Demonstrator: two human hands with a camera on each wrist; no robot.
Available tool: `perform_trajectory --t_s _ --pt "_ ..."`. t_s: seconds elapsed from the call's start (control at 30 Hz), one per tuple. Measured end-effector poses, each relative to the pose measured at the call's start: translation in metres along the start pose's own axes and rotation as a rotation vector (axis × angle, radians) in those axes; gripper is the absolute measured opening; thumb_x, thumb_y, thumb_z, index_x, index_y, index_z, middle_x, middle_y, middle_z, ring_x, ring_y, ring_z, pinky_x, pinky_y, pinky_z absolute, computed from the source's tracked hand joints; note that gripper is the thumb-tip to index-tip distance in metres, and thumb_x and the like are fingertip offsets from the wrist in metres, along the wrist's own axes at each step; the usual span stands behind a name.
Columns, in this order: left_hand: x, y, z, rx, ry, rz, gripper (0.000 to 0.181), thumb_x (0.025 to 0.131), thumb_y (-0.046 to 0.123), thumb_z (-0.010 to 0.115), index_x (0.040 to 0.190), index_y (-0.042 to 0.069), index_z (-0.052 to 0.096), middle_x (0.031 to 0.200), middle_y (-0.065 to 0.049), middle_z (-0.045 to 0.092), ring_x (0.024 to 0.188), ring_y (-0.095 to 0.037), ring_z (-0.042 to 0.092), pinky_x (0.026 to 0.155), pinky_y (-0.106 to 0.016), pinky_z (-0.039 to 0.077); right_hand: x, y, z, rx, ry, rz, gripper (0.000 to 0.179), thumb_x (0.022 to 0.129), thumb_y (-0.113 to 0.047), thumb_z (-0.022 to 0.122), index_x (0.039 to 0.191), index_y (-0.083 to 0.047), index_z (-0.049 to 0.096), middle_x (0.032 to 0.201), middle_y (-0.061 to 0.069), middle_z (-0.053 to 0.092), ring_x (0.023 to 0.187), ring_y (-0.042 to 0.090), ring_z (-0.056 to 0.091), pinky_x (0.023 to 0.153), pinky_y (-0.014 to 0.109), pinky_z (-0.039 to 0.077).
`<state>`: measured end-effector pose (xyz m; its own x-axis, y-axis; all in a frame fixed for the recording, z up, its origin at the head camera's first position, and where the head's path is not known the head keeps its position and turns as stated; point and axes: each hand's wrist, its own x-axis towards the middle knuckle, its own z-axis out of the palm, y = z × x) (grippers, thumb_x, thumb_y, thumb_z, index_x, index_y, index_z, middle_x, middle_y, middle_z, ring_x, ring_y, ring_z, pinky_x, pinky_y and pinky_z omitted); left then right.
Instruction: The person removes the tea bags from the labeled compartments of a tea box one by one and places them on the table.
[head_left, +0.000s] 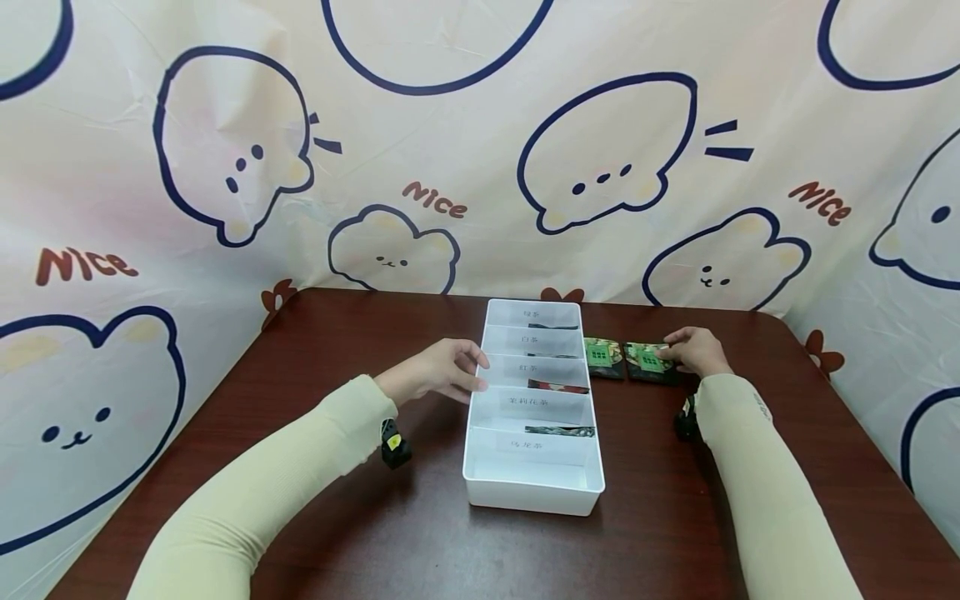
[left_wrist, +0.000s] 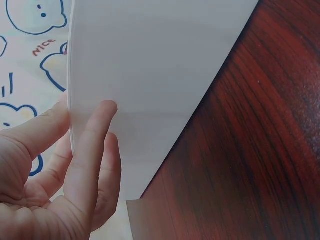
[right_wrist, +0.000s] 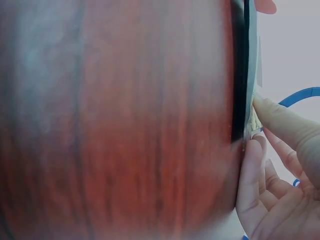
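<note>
A long white divided box (head_left: 534, 497) stands on the table, its compartments labelled in Chinese characters. My left hand (head_left: 442, 371) is at its left wall, fingers bent over the rim; in the left wrist view other fingers of the left hand (left_wrist: 82, 175) lie along the outer wall. To the right of the box lie two green-and-black tea sachets, the nearer-to-box sachet (head_left: 602, 357) and the right sachet (head_left: 647, 363). My right hand (head_left: 699, 352) pinches the right sachet by its right edge between thumb and fingers; the right wrist view shows this right hand (right_wrist: 280, 175) at the sachet's thin edge.
Thin sachets stand in several compartments, among them a red sachet (head_left: 558, 387) and a grey patterned sachet (head_left: 560, 431). The front compartment (head_left: 536, 472) shows its bare floor. A dark wooden table (head_left: 360, 533) reaches back to a printed cloth (head_left: 480, 167).
</note>
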<state>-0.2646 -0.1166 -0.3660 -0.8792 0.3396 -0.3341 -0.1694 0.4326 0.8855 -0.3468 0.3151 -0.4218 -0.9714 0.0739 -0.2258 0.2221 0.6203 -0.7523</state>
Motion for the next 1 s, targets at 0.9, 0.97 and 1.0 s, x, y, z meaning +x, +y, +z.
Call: perform_trajectory --t_s 0.9,0.97,1.0 --pt "0.0 -0.001 -0.002 0.004 -0.013 0.022 0.036 0.081 -0.002 0.075 0.112 0.001 0.057 0.101 -0.015 0.052 0.082 -0.025 0.064 0.072 -0.04 0.062 -0.035 -0.05 -0.02 0.289 -0.047 -0.178 0.053 0.092 -0.047 0.059 0.13 -0.01 0.05 0.113 -0.005 0.051 0.088 0.0 0.061 0.091 0.031 0.056" --pt "0.002 -0.002 -0.002 0.002 -0.013 0.022 0.036 0.081 -0.003 0.075 0.112 0.001 0.057 0.1 -0.014 0.052 0.081 -0.024 0.064 0.071 -0.04 0.062 -0.047 -0.059 -0.02 0.326 -0.064 -0.213 0.047 0.093 -0.048 0.058 0.125 -0.015 0.052 0.112 -0.006 0.052 0.091 0.002 0.061 0.088 0.027 0.057" --pt "0.002 -0.003 -0.002 -0.004 -0.015 0.021 0.036 0.081 -0.003 0.074 0.112 0.001 0.057 0.1 -0.014 0.051 0.081 -0.024 0.064 0.071 -0.04 0.062 -0.053 -0.063 -0.019 0.342 -0.076 -0.229 0.043 0.093 -0.047 0.058 0.123 -0.016 0.053 0.111 -0.006 0.053 0.091 0.003 0.061 0.086 0.025 0.057"
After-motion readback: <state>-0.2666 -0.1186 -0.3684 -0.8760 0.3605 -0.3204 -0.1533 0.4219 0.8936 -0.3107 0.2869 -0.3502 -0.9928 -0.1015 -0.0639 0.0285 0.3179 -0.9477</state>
